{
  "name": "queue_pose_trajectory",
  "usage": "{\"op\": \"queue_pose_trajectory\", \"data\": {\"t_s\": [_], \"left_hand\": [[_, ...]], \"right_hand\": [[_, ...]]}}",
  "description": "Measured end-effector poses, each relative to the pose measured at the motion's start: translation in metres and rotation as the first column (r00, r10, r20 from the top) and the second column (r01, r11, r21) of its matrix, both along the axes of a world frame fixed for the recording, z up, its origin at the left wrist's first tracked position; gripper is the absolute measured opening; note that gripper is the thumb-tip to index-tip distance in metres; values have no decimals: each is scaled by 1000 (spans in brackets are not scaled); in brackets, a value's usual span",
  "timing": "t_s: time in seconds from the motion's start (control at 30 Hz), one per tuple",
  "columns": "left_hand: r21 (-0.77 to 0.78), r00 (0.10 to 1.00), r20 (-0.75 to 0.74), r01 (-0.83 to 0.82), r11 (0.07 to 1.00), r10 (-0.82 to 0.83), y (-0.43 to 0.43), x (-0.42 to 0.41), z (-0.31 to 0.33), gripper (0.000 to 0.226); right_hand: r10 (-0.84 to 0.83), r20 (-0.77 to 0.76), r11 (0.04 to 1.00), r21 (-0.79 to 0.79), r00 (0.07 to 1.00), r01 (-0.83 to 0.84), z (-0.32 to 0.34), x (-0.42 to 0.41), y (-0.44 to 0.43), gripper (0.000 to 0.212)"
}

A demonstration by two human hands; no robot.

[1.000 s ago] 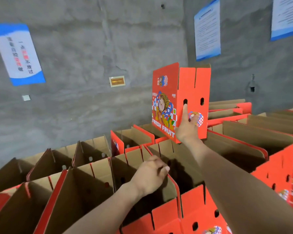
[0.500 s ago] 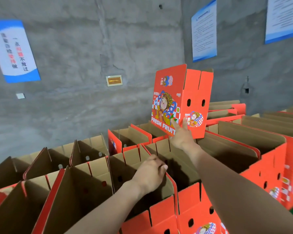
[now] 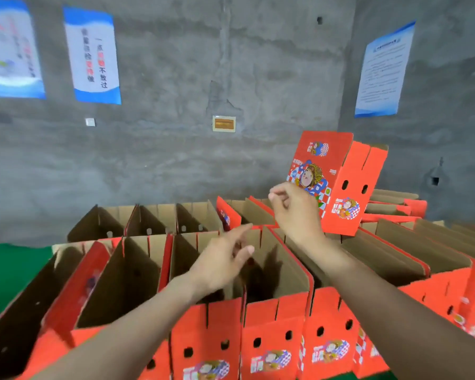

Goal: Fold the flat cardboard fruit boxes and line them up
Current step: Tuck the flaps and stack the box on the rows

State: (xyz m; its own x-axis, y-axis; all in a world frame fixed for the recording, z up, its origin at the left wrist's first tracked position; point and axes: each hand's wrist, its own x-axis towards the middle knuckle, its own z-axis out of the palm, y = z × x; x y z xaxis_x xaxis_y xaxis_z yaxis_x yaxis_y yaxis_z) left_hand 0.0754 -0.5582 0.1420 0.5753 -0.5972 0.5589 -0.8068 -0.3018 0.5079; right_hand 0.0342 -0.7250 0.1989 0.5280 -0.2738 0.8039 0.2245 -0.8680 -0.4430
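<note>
A folded red fruit box point(image 3: 340, 182) with a cartoon print stands tilted on top of the far boxes, right of centre. My right hand point(image 3: 296, 212) hovers just in front of its lower left corner, fingers loosely curled and holding nothing. My left hand point(image 3: 225, 259) floats above the open brown inside of a box in the near row point(image 3: 274, 272), fingers spread and empty. Rows of folded open boxes point(image 3: 148, 259) stretch from left to right below both hands.
A grey concrete wall point(image 3: 176, 160) with blue-and-white notices point(image 3: 93, 56) rises right behind the boxes. Flat cardboard pieces point(image 3: 395, 207) lie stacked at the back right. Green floor point(image 3: 8, 270) shows at the left. More folded boxes point(image 3: 436, 270) fill the right side.
My right hand has let go of the upright box and drawn back from it. My left hand has lifted off the near box's flap and opened. The view has swung left.
</note>
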Motion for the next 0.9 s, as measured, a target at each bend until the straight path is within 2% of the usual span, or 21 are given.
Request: {"op": "queue_pose_trajectory", "data": {"t_s": [0.13,0.23,0.3,0.37,0.47,0.5,0.53,0.6,0.7,0.77,0.83,0.9], "left_hand": [[-167,977,-33,-211,963,209,138,-44,-2,25],[-294,921,-194,-382,876,337,234,-101,-43,22],[-245,852,-330,-493,835,406,288,-148,-90,33],[-93,750,-417,-598,796,514,331,-192,-139,46],[64,630,-536,-633,771,562,377,-238,-191,34],[83,611,-553,-636,767,567,389,-244,-198,33],[88,601,-559,-642,761,572,402,-246,-200,36],[61,606,-542,-662,747,582,425,-241,-197,46],[21,627,-521,-670,742,580,458,-224,-183,44],[19,654,-494,-650,759,572,479,-209,-176,37],[34,690,-461,-614,788,558,500,-193,-172,20],[127,708,-446,-556,821,548,520,-168,-178,52]], "right_hand": [[225,-76,974,29,971,-224,-10,-37,111,9],[468,-176,882,28,866,-471,-64,-81,212,9],[557,-282,828,117,781,-548,-119,-114,270,10],[589,-426,804,221,687,-552,-177,-145,319,15],[583,-600,783,237,547,-575,-238,-181,384,10],[572,-635,776,214,518,-593,-245,-186,404,14],[572,-657,765,210,492,-609,-245,-187,421,9],[575,-663,754,202,479,-625,-235,-181,453,14],[572,-635,768,194,519,-610,-223,-163,495,15],[552,-646,785,189,527,-590,-220,-151,519,14],[507,-678,810,164,533,-562,-219,-139,536,14],[474,-699,827,146,535,-542,-219,-129,549,14]]}}
